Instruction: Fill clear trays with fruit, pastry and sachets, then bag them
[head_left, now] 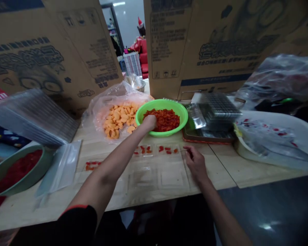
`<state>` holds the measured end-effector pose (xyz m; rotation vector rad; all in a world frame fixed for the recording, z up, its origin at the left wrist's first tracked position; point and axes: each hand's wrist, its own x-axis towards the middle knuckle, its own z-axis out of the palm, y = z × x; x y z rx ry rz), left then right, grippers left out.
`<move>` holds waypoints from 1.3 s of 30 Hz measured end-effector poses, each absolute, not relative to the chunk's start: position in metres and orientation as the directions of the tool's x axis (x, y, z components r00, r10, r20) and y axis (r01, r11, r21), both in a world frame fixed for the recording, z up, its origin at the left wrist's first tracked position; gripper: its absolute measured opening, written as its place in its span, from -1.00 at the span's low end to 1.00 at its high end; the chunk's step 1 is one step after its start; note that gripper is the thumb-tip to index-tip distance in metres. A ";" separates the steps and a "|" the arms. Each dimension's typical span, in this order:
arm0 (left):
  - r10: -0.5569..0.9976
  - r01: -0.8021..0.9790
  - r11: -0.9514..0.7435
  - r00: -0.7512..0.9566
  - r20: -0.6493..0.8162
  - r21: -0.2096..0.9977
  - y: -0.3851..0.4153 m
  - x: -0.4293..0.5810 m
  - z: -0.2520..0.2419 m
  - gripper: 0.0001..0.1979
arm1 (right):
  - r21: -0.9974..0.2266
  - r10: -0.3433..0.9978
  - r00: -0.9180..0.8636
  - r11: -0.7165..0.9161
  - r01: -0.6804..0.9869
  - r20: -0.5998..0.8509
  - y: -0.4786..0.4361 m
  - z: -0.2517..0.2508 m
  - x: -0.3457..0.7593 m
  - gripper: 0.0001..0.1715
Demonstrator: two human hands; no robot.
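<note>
My left hand (pixel 150 122) reaches into a bright green bowl (pixel 183 119) of glossy red candy-like pieces (pixel 166 119). Its fingers are hidden down among them. My right hand (pixel 195 163) is beside the right edge of a clear plastic compartment tray (pixel 172 177), fingers loosely bent and apart, index finger stretched towards the tray; I see nothing in it. Small red and orange pieces (pixel 167 149) lie in the tray's far compartments. The near compartments hold none that I can see. Part of the tray row is behind my left forearm, with more red pieces (pixel 92 165) showing to its left.
Orange flat pieces (pixel 120 118) lie in an open plastic bag behind the trays. Stacked clear trays stand left (pixel 41 116) and right (pixel 215 109). A dull green basin (pixel 45 160) holds red pieces. A white tub (pixel 248 153) contains plastic bags. Large cardboard boxes (pixel 166 51) wall the back.
</note>
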<state>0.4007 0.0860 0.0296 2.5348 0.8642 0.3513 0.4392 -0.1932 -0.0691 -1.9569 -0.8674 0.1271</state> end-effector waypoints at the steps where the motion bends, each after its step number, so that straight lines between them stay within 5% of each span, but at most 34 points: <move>1: 0.627 0.537 -0.702 0.777 0.049 0.468 0.093 0.407 0.023 -0.77 | -0.827 0.607 0.761 -0.292 0.480 0.228 -0.194 -0.068 0.441 -0.69; 5: 0.622 0.571 -0.697 0.783 -0.031 0.434 0.102 0.411 0.015 -0.72 | -0.828 0.627 0.740 -0.262 0.496 0.245 -0.193 -0.071 0.443 -0.67; 9: 0.629 0.512 -0.710 0.770 0.109 0.482 0.084 0.390 0.030 -0.90 | -0.659 0.751 0.581 -0.269 0.702 0.312 -0.187 -0.075 0.441 -0.60; 13: 0.503 0.267 -0.708 0.840 0.202 0.654 0.026 0.359 0.025 -0.85 | -0.519 0.796 0.528 -0.330 0.789 0.297 -0.185 -0.078 0.439 -0.61; 16: 0.385 0.159 -0.613 0.915 0.117 0.774 -0.019 0.347 0.002 -0.86 | -0.490 0.803 0.513 -0.330 0.807 0.304 -0.185 -0.078 0.439 -0.62; 19: 0.433 0.299 -0.636 0.901 0.008 0.711 -0.039 0.354 -0.021 -0.83 | -0.457 0.803 0.515 -0.353 0.816 0.300 -0.186 -0.079 0.437 -0.64; 23: 0.466 0.390 -0.659 0.883 -0.057 0.644 -0.036 0.367 -0.030 -0.80 | -0.489 0.779 0.527 -0.333 0.806 0.339 -0.185 -0.084 0.435 -0.64; 27: 0.517 0.379 -0.612 0.856 -0.012 0.694 -0.030 0.353 -0.017 -0.78 | -0.650 0.692 0.614 -0.272 0.709 0.380 -0.187 -0.083 0.441 -0.68; 29: 0.617 0.346 -0.362 0.785 -0.056 0.866 -0.033 0.332 -0.007 -0.77 | -0.774 0.597 0.719 -0.242 0.585 0.356 -0.190 -0.075 0.441 -0.69; 31: 0.624 0.223 0.157 0.732 -0.271 0.962 -0.042 0.305 0.002 -0.77 | -0.858 0.515 0.792 -0.189 0.478 0.328 -0.192 -0.059 0.429 -0.72; 34: 0.294 0.092 0.811 0.789 -0.539 0.578 -0.061 0.262 0.006 -0.67 | -0.841 0.613 0.687 -0.067 0.537 0.390 -0.189 -0.026 0.383 -0.74; 36: 0.183 0.015 0.951 0.779 -0.600 0.309 -0.071 0.239 0.002 -0.65 | -0.751 0.750 0.494 0.005 0.660 0.440 -0.181 -0.006 0.340 -0.75; 39: 0.298 -0.200 0.954 0.716 -0.631 0.224 -0.075 0.215 -0.003 -0.74 | -0.640 0.871 0.244 0.101 0.761 0.427 -0.166 0.013 0.284 -0.75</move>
